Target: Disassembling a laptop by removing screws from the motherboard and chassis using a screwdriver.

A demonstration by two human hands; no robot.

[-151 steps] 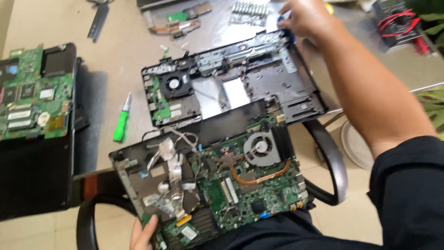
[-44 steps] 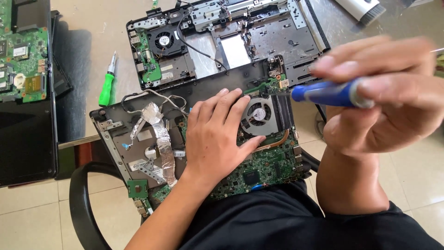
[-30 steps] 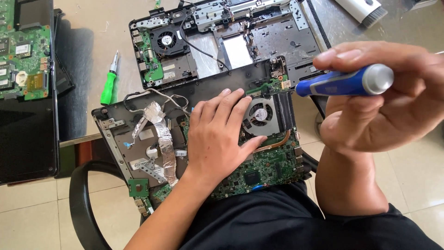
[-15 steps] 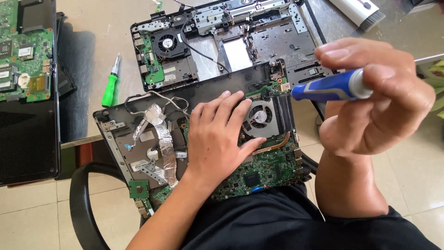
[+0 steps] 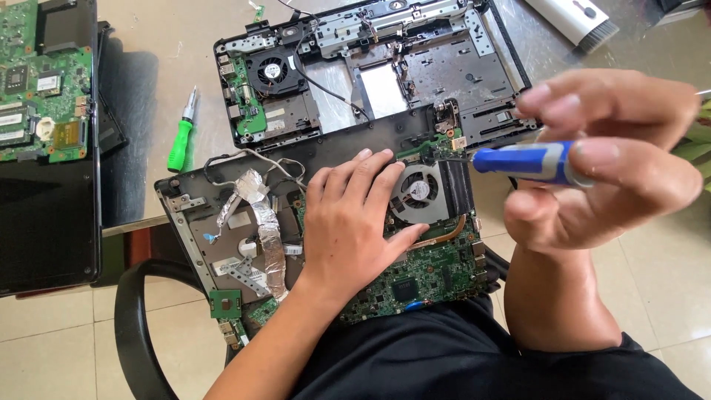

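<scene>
An opened laptop base (image 5: 222,222) with a green motherboard (image 5: 429,274) and a round cooling fan (image 5: 418,191) rests on my lap and the table edge. My left hand (image 5: 352,222) lies flat on the motherboard, fingers spread, just left of the fan. My right hand (image 5: 607,159) is raised close to the camera and grips a blue-and-grey screwdriver (image 5: 529,163) whose thin tip points left at the board's upper right corner, near the hinge. Foil-wrapped ribbon cables (image 5: 259,222) cross the left half of the base.
A second stripped laptop shell (image 5: 370,74) with its own fan lies behind on the table. A green-handled screwdriver (image 5: 181,137) lies to its left. Another laptop with an exposed board (image 5: 44,89) sits at far left. A black chair arm (image 5: 129,326) curves below.
Since five seconds ago my right hand came back from the far table with the blue screwdriver, and my left hand settled on the motherboard. Over the last second the screwdriver tip lowered toward the board's corner.
</scene>
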